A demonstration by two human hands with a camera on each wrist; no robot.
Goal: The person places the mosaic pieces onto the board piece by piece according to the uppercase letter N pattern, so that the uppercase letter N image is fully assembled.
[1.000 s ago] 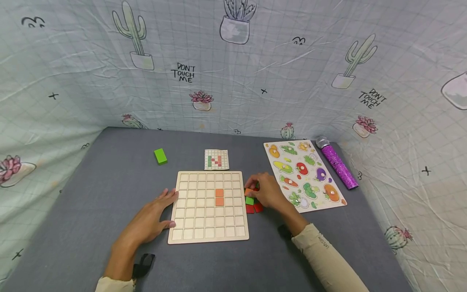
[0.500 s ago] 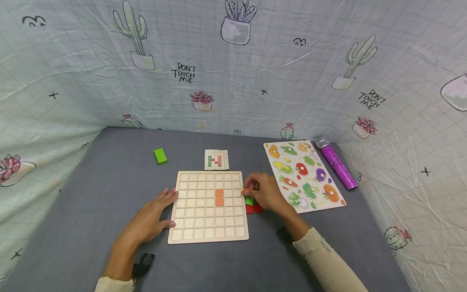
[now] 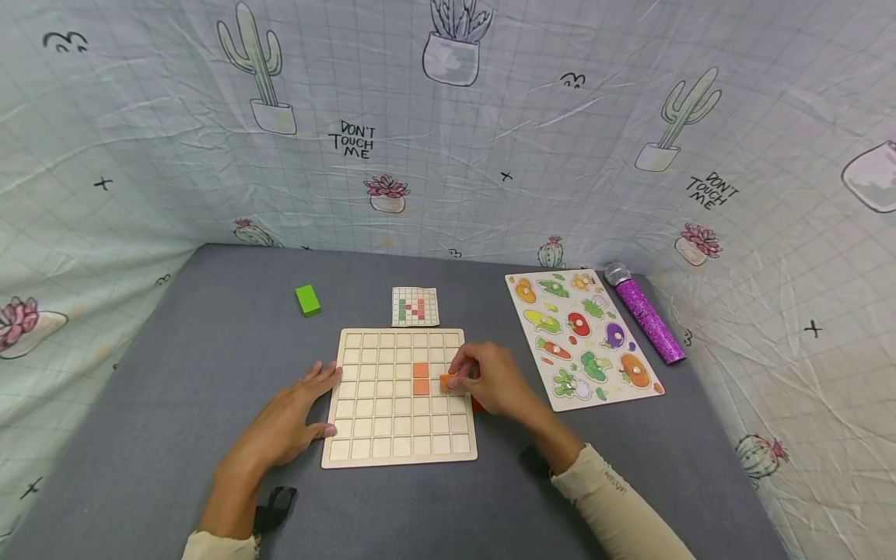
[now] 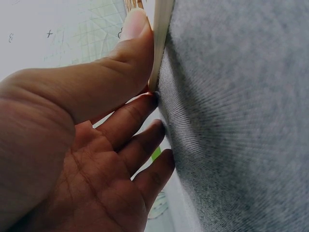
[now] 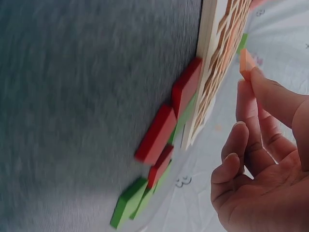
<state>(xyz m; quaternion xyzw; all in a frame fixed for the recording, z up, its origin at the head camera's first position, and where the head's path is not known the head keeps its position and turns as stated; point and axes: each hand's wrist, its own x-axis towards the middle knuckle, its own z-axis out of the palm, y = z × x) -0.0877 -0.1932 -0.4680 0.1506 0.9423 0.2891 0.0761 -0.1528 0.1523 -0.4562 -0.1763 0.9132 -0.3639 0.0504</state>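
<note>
A wooden grid board (image 3: 382, 447) lies on the grey table, with two orange tiles (image 3: 421, 386) set one above the other in its cells. Against its left edge rests my left hand (image 3: 287, 420); the left wrist view shows the thumb and fingers touching the board's side. My right hand (image 3: 493, 377) pinches an orange tile (image 5: 246, 63) between thumb and fingertips, over the right part of the board. Red tiles (image 5: 157, 133) and green tiles (image 5: 128, 202) lie loose along the board's right edge, mostly hidden under the right hand in the head view.
Behind the board lies a small pattern card (image 3: 416, 306) with coloured squares. A lone green tile (image 3: 308, 300) sits at the back left. To the right are a vegetable peg puzzle (image 3: 589, 338) and a purple glittery microphone (image 3: 647, 315). Printed cloth hangs around the table.
My right hand has lifted the orange tile from the pile and carried it left, over the board. The left hand has stayed in place.
</note>
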